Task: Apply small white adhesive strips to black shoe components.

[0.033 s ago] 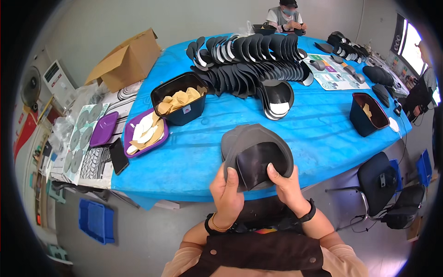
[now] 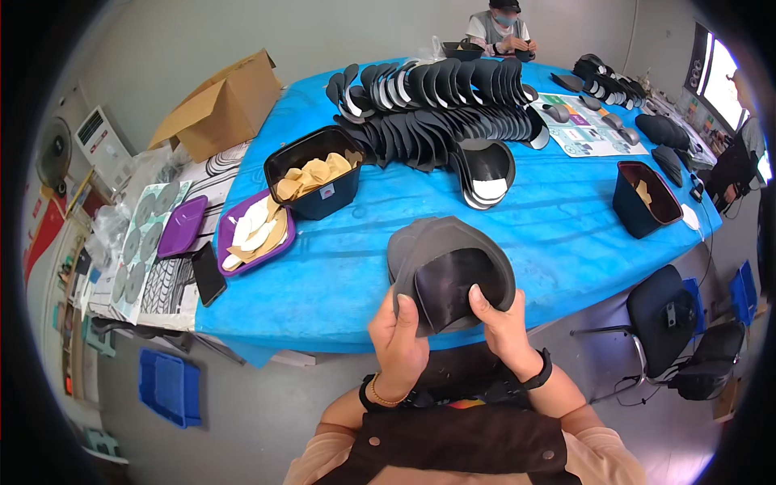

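I hold a dark grey curved piece (image 2: 440, 242), shaped like a cap brim, in both hands just above the near edge of the blue table (image 2: 356, 275). A glossy black piece (image 2: 453, 283) lies in its hollow. My left hand (image 2: 400, 339) grips the lower left edge, thumb up on the black piece. At the lower right edge, my right hand (image 2: 503, 327) presses its thumb on the black piece too.
Rows of black curved pieces (image 2: 436, 105) stand at the table's middle. A black bin of tan pieces (image 2: 315, 182), a purple tray (image 2: 255, 230), a purple lid (image 2: 182, 226) and a phone (image 2: 208, 275) lie left. Another bin (image 2: 643, 198), a chair (image 2: 667, 311), a cardboard box (image 2: 222, 105), a seated person (image 2: 501, 28).
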Demonstrator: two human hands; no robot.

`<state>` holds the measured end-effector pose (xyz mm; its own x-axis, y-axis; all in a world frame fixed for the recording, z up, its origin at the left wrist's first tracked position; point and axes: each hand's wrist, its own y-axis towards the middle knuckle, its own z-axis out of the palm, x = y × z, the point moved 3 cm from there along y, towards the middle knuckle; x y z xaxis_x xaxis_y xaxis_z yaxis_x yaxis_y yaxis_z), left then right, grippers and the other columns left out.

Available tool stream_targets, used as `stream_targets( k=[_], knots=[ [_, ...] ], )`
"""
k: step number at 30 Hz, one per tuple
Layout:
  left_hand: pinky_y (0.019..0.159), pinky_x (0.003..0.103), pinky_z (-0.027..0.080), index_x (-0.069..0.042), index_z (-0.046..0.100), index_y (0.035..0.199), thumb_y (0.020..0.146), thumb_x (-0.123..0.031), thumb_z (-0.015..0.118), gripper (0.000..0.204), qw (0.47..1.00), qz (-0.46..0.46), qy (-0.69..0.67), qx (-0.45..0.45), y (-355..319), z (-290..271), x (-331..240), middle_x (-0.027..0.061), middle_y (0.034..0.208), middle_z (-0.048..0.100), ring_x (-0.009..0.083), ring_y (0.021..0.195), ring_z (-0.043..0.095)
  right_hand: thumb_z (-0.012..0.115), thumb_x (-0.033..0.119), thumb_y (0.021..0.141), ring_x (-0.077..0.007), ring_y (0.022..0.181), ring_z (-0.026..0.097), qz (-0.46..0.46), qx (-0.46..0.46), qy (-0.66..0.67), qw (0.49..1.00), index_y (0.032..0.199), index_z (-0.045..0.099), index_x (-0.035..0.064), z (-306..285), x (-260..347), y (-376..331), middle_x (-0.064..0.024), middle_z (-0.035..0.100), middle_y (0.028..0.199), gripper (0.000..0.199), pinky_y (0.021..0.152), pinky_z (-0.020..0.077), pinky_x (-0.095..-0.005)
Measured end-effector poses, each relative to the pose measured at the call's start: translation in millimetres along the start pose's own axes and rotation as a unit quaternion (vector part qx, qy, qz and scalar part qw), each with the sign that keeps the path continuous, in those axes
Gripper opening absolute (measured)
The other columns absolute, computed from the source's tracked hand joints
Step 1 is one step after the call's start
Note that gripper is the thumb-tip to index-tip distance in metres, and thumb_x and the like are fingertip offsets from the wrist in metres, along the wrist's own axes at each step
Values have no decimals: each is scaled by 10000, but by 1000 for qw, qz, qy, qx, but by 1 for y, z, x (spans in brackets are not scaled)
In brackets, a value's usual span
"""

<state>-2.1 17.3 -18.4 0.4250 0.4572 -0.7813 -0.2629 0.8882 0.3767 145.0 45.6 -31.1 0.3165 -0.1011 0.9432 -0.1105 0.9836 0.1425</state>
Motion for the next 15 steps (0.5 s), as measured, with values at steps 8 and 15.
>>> stream_targets(
  k=[8,15],
  knots=[
    [1027,410,443,123,460,1294,1066,-224,384,423,993,25,-113,3,-18,6,7,212,1315,549,275,1195,562,677,340,930,-71,626,421,-103,-80,-118,984,890,625,-39,7,12,-3,17,522,654,384,542,363,-256],
    [1026,440,446,127,438,1309,1054,-314,414,511,987,114,-113,-14,-31,9,22,228,1334,531,295,1218,545,690,246,914,-93,661,548,-187,-83,-220,954,973,654,-44,16,32,-9,-47,624,716,298,608,454,-254]
  ],
)
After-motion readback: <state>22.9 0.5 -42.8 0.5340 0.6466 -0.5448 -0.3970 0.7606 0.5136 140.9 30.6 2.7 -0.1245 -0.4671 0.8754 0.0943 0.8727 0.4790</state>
